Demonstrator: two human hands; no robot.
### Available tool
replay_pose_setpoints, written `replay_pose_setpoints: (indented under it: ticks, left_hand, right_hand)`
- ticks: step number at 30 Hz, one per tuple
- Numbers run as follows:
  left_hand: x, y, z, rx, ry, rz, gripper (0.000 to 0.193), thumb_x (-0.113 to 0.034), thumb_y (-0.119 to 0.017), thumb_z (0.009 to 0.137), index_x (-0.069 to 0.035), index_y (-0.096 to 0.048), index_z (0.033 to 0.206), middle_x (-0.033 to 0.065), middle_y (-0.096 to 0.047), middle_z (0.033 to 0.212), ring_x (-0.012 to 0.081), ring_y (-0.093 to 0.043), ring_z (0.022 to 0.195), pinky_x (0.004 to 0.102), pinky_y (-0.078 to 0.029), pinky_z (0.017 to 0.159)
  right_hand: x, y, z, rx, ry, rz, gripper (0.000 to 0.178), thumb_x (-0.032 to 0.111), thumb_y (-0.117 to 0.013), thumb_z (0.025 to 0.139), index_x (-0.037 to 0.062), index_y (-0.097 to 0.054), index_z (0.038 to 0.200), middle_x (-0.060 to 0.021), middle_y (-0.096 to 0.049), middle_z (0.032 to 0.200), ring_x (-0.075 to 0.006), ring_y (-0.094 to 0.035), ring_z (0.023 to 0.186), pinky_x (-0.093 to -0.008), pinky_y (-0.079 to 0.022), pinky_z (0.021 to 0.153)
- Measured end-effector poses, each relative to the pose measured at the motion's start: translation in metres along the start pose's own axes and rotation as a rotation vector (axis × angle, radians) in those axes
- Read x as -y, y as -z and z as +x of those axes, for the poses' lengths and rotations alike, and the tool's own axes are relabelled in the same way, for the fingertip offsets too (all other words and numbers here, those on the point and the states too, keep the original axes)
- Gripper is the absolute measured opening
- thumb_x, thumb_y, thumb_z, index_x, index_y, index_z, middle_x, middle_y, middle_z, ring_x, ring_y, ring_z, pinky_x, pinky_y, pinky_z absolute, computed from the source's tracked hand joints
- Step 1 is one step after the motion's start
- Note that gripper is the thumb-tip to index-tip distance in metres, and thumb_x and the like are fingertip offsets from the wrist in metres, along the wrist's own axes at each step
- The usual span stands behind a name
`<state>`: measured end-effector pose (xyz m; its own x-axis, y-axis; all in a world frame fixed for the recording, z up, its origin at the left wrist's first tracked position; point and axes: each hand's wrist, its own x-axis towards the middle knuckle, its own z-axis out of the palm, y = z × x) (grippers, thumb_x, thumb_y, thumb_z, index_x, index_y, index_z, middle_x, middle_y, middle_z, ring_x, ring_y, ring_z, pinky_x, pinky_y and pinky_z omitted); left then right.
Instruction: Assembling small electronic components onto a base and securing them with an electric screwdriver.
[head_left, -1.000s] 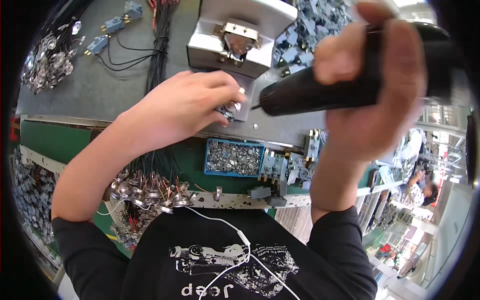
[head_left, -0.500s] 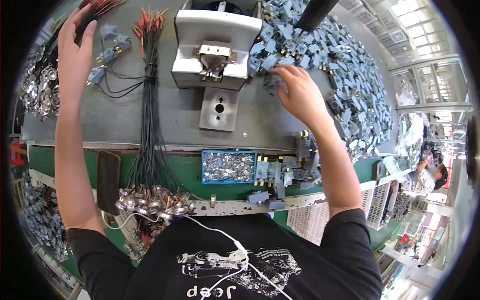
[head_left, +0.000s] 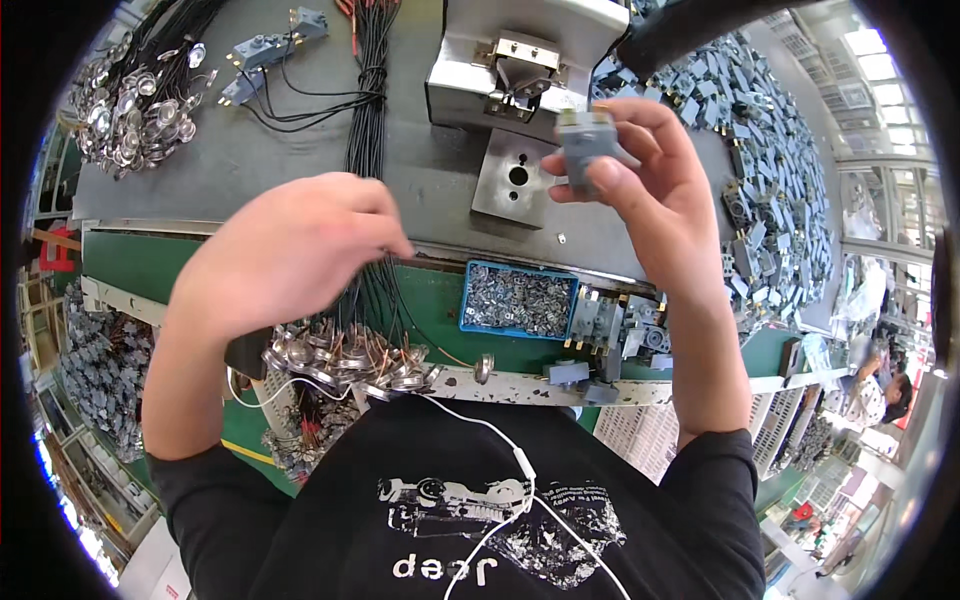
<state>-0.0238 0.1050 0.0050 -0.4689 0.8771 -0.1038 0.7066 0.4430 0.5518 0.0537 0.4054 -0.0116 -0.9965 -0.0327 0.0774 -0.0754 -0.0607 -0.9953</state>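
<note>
Blue tray full of metal clips: counted one. Pinched one grey switch in half-closed right hand. Curled left hand loosely; couldn't tell its hold.

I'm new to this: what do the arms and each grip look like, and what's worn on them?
They're a person's. The left grip and right grip are bare, without gloves, and no watch or bracelet shows. The forearms are uncovered, below short black sleeves. A white cable hangs over the black shirt, not the arms.
</note>
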Motion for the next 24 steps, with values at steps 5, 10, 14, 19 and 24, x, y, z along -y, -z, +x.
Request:
replay_pose_setpoints:
  ticks: [5,10,14,19,24]
  left_hand:
    - [-0.02,-0.025,0.027,0.468,-0.14,0.256,0.017,-0.026,-0.076,0.083,-0.012,-0.079,0.093,0.0025,-0.074,0.097,0.0234,-0.065,0.1,0.0382,-0.048,0.09]
    - [-0.018,-0.017,0.027,0.245,-0.302,0.114,0.012,-0.022,-0.072,0.086,-0.013,-0.073,0.094,0.0016,-0.07,0.091,0.0219,-0.064,0.096,0.0367,-0.047,0.088]
    - [-0.017,-0.016,0.025,0.053,-0.337,-0.021,0.014,-0.016,-0.073,0.087,-0.015,-0.071,0.101,-0.0001,-0.066,0.091,0.0208,-0.063,0.094,0.0356,-0.047,0.088]
    - [-0.018,-0.021,0.024,0.066,-0.388,0.041,0.017,-0.013,-0.07,0.087,-0.015,-0.068,0.104,0.001,-0.064,0.088,0.0205,-0.063,0.092,0.0358,-0.047,0.085]
    - [-0.018,-0.022,0.022,0.071,-0.371,0.028,0.015,-0.015,-0.073,0.087,-0.014,-0.071,0.102,-0.0001,-0.065,0.088,0.0201,-0.063,0.092,0.0351,-0.048,0.087]
  right_hand:
    - [0.002,-0.012,0.003,0.085,-0.12,-0.091,0.049,0.009,-0.072,0.098,0.0019,-0.052,0.142,-0.0108,-0.068,0.116,-0.0164,-0.069,0.101,-0.0283,-0.057,0.083]
    - [0.0,-0.023,-0.002,-0.047,-0.055,-0.212,0.05,0.01,-0.08,0.091,0.0053,-0.059,0.137,-0.0076,-0.07,0.113,-0.0108,-0.065,0.091,-0.0254,-0.055,0.08]
    - [-0.026,-0.018,0.005,-0.062,0.411,-1.05,0.041,0.01,-0.083,0.083,0.0091,-0.067,0.121,-0.0072,-0.07,0.115,-0.0256,-0.067,0.091,-0.0341,-0.056,0.081]
    - [-0.039,0.004,0.014,0.128,0.523,-1.018,0.042,0.011,-0.082,0.08,0.0113,-0.07,0.12,-0.0052,-0.071,0.118,-0.0307,-0.065,0.099,-0.0413,-0.055,0.086]
    - [-0.034,0.009,0.012,0.227,0.493,-1.19,0.041,0.005,-0.076,0.077,0.013,-0.073,0.118,-0.0065,-0.071,0.124,-0.0288,-0.064,0.114,-0.0419,-0.053,0.095]
